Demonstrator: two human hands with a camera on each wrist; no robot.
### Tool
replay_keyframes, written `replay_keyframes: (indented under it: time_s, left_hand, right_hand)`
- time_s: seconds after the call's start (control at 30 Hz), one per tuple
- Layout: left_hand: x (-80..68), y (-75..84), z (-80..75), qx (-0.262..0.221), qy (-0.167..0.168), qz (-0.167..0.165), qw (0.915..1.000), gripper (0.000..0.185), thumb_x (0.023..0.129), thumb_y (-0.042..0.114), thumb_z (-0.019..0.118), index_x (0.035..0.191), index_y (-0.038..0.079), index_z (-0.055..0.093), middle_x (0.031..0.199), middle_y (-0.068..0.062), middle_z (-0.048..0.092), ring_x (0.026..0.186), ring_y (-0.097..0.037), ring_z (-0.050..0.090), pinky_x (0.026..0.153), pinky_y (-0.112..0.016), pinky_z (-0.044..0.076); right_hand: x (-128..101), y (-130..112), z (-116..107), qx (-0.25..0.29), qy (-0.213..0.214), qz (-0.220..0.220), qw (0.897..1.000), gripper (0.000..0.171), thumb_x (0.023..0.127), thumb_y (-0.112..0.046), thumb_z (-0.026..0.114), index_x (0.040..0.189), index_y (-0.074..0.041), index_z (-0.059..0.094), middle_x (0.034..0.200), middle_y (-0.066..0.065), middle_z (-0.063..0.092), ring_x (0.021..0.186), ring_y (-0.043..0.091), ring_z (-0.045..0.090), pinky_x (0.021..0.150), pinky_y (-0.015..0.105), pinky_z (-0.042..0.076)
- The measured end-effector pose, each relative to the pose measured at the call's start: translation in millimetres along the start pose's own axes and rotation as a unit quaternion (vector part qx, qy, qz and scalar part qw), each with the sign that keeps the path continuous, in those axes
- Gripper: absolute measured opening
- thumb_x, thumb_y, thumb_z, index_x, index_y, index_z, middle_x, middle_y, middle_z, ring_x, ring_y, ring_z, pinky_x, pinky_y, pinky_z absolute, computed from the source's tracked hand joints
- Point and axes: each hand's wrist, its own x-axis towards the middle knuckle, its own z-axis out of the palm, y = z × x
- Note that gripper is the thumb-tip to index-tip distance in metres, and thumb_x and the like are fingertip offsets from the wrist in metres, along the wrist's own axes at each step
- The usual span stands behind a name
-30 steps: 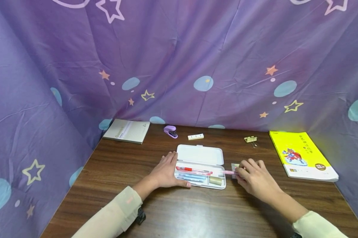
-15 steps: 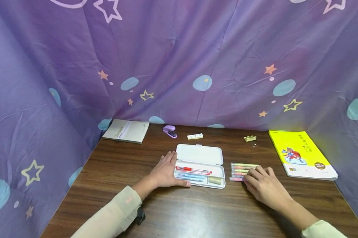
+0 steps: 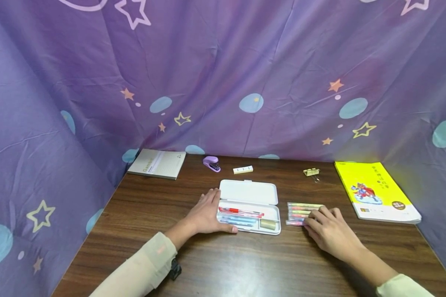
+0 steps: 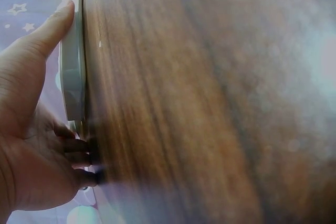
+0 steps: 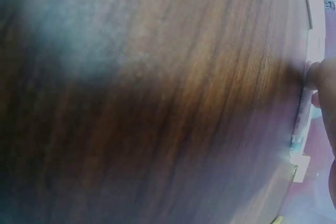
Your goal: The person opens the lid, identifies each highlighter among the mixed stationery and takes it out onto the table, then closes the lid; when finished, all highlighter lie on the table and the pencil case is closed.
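Observation:
A white pencil case (image 3: pixel 248 192) lies open on the table, its lid folded back. Red pens (image 3: pixel 241 213), light blue pens (image 3: pixel 239 221) and a gold-coloured block (image 3: pixel 268 224) lie inside. My left hand (image 3: pixel 208 214) holds the case's left end, thumb along the front edge; the left wrist view shows the thumb against its side wall. To the right of the case is a row of pastel pens (image 3: pixel 297 209). My right hand (image 3: pixel 330 233) pinches the pink pen (image 3: pixel 294 223) at the row's near side, the fingers hiding its right end.
Behind the case are a purple stapler (image 3: pixel 212 163), a small white block (image 3: pixel 243 169) and a gold binder clip (image 3: pixel 311 172). A grey notebook (image 3: pixel 158 163) lies back left, a yellow book (image 3: pixel 375 189) on the right. A purple curtain (image 3: pixel 215 82) surrounds the table (image 3: pixel 226 264).
My right hand has carried the pink pen from the case's right edge to the near side of the pen row, moving slightly right. The left hand stays on the case.

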Motion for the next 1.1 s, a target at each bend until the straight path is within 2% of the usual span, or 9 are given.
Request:
replay_keyframes:
  time_s: [0.27,0.37,0.53,0.6,0.77,0.83,0.93,1.03,1.1]
  left_hand:
    - [-1.0,-0.1,-0.5,0.002,0.001,-0.002,1.0000,0.149,0.077,0.085,0.083,0.175,-0.003,0.013,0.184,-0.026,0.018,0.173,-0.041,0.015,0.143,-0.055,0.015]
    - [-1.4,0.1,-1.0,0.001,-0.001,-0.004,1.0000,0.149,0.077,0.085,0.083,0.176,-0.003,0.013,0.184,-0.026,0.017,0.174,-0.041,0.014,0.143,-0.055,0.015]
    - [-1.0,0.3,-1.4,-0.001,0.002,-0.004,1.0000,0.149,0.077,0.084,0.083,0.176,-0.003,0.013,0.184,-0.026,0.016,0.174,-0.040,0.013,0.143,-0.055,0.014]
    - [-1.1,0.2,-1.8,-0.001,0.002,-0.004,1.0000,0.149,0.077,0.084,0.083,0.176,-0.002,0.012,0.184,-0.025,0.016,0.174,-0.040,0.013,0.143,-0.054,0.014]
    - [-1.0,-0.8,-1.8,0.004,0.002,-0.007,1.0000,0.149,0.077,0.085,0.082,0.176,-0.002,0.012,0.185,-0.024,0.016,0.174,-0.039,0.013,0.143,-0.053,0.014]
    - [-0.7,-0.9,-1.6,0.005,0.001,-0.008,1.0000,0.149,0.077,0.085,0.082,0.176,-0.002,0.012,0.185,-0.024,0.016,0.174,-0.039,0.013,0.143,-0.053,0.014]
    - [-0.3,-0.6,-1.3,0.005,0.001,-0.007,1.0000,0.149,0.078,0.085,0.082,0.176,-0.002,0.012,0.185,-0.024,0.016,0.174,-0.039,0.013,0.143,-0.054,0.014]
    - [-0.6,0.6,-1.1,0.005,-0.001,-0.007,1.0000,0.148,0.078,0.085,0.082,0.176,-0.001,0.012,0.185,-0.024,0.016,0.174,-0.040,0.013,0.143,-0.054,0.014]
    - [-0.8,1.3,-0.6,0.006,-0.002,-0.007,1.0000,0.148,0.078,0.085,0.082,0.176,-0.001,0.012,0.185,-0.024,0.016,0.174,-0.040,0.014,0.143,-0.054,0.015]
  right_hand:
    - [7,-1,1,0.011,0.015,0.005,1.000,0.065,0.119,-0.048,0.030,0.101,-0.011,0.079,0.097,0.003,0.073,0.091,0.026,0.060,0.075,0.046,0.040]
    - [13,-2,2,0.020,0.014,0.001,1.000,0.049,0.115,-0.044,0.045,0.102,-0.011,0.079,0.097,0.003,0.072,0.090,0.026,0.059,0.074,0.045,0.039]
    - [23,-3,-1,0.029,0.004,-0.004,1.000,0.025,0.098,-0.035,0.071,0.103,-0.012,0.081,0.098,0.002,0.071,0.089,0.024,0.056,0.074,0.042,0.038]
    - [25,-3,-2,0.027,0.007,-0.006,1.000,0.027,0.098,-0.037,0.071,0.102,-0.013,0.081,0.097,0.001,0.070,0.087,0.023,0.055,0.073,0.042,0.037]
    - [26,-6,-2,0.027,0.016,-0.007,0.999,0.049,0.111,-0.049,0.050,0.102,-0.012,0.081,0.096,0.002,0.072,0.087,0.023,0.055,0.072,0.042,0.038]
    - [30,-10,-1,0.032,0.011,-0.007,0.999,0.044,0.110,-0.047,0.055,0.103,-0.012,0.081,0.098,0.003,0.073,0.089,0.024,0.057,0.073,0.043,0.040]
    - [43,-19,3,0.042,-0.001,-0.008,0.999,0.026,0.096,-0.035,0.078,0.105,-0.011,0.082,0.101,0.004,0.073,0.091,0.024,0.058,0.074,0.043,0.042]
    - [61,-32,9,0.052,-0.005,-0.013,0.999,0.030,0.081,-0.026,0.091,0.106,-0.011,0.082,0.102,0.003,0.074,0.093,0.023,0.059,0.075,0.042,0.043]
    - [73,-42,14,0.059,-0.004,-0.020,0.998,0.032,0.080,-0.024,0.095,0.106,-0.012,0.082,0.101,0.001,0.074,0.093,0.022,0.059,0.075,0.040,0.043]
